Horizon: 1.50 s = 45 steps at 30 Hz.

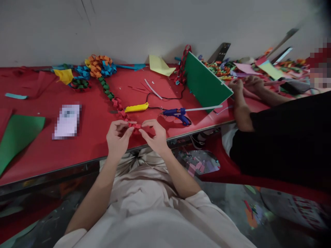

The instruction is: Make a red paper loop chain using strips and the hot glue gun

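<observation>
My left hand [117,138] and right hand [156,136], each pinched tight, grip a small red paper strip [134,126] (mid-linking, I judge), the next move calling for firm pressing.

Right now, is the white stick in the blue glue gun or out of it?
Partly in: the white stick juts straight from the back of the blue glue gun.
</observation>
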{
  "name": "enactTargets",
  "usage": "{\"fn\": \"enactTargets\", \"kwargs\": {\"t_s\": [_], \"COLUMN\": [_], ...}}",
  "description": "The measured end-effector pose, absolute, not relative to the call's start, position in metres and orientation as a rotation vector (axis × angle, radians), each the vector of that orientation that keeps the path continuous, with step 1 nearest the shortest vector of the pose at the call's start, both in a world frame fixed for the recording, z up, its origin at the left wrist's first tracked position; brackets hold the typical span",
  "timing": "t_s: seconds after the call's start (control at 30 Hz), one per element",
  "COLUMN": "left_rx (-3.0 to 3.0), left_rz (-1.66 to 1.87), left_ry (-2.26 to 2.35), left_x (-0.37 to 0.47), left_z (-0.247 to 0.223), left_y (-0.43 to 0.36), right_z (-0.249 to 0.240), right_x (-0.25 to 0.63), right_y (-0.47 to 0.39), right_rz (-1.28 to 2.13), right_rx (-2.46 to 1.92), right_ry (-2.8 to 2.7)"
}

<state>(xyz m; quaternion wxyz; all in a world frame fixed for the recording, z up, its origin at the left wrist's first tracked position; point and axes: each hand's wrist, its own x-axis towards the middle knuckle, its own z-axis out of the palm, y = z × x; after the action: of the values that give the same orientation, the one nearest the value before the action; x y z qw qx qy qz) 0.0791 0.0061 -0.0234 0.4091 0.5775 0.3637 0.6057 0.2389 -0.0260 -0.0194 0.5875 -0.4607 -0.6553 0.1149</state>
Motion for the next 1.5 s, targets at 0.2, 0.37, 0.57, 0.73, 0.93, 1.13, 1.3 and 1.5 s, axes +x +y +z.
{"fn": "enactTargets", "kwargs": {"t_s": [0.2,0.37,0.57,0.73,0.93,1.13,1.3,1.5], "left_rx": [1.487,1.531,1.562,1.640,1.699,1.506,1.421,1.531], "left_rz": [1.576,1.630,1.561,1.549,1.568,1.552,1.557,1.550], "left_ry": [1.003,1.010,0.985,1.008,1.026,0.966,0.940,1.019], "left_x": [0.080,0.082,0.081,0.081,0.081,0.082,0.083,0.083], "left_z": [-0.025,-0.022,-0.023,-0.025,-0.027,-0.030,-0.031,-0.030], "left_y": [0.005,0.004,0.003,0.002,0.002,0.008,0.010,0.006], "right_z": [-0.014,-0.015,-0.014,-0.014,-0.014,-0.017,-0.018,-0.014], "right_x": [0.237,0.234,0.235,0.241,0.248,0.249,0.248,0.248], "right_y": [-0.027,-0.028,-0.028,-0.028,-0.027,-0.027,-0.030,-0.034], "right_rz": [0.265,0.230,0.178,0.161,0.145,0.172,0.076,-0.061], "right_rx": [-1.008,-1.082,-1.079,-1.119,-1.097,-1.125,-1.195,-1.265], "right_ry": [-1.493,-1.494,-1.522,-1.588,-1.668,-1.683,-1.761,-1.858]}}
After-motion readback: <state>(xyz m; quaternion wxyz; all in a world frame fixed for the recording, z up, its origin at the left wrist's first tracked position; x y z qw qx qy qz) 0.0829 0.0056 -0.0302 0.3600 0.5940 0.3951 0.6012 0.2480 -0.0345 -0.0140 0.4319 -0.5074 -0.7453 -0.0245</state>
